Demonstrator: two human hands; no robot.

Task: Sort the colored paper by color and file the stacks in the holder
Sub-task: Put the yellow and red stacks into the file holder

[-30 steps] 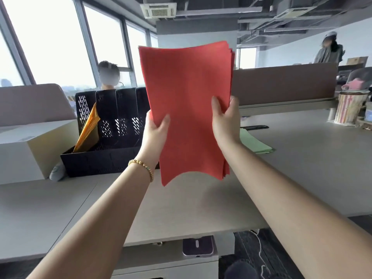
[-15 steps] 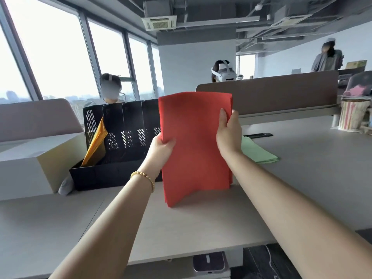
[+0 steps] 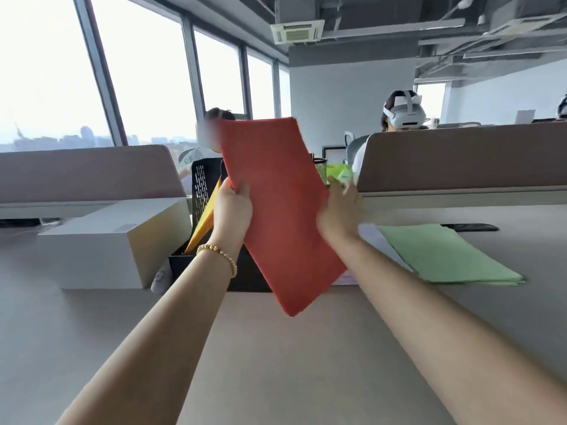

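My left hand point(image 3: 232, 210) grips the left edge of a red paper stack point(image 3: 282, 210), held tilted in the air in front of the black mesh file holder point(image 3: 202, 182). My right hand point(image 3: 340, 213) is blurred, its fingers spread at the stack's right edge, and I cannot tell if it still touches the paper. Orange paper point(image 3: 204, 222) leans in the holder's leftmost slot. A green paper stack point(image 3: 445, 256) lies flat on the desk to the right, with a pale sheet point(image 3: 376, 237) under its near left side. The red stack hides most of the holder.
A white box point(image 3: 101, 250) stands left of the holder, with a small grey object point(image 3: 161, 279) at its corner. Brown desk dividers point(image 3: 460, 157) run along the back. A dark flat item point(image 3: 472, 227) lies behind the green stack. People sit beyond the dividers.
The red stack has left the desk and tilted, moving left toward the holder. My right hand has let go of its grip and opened. My view has swung left.
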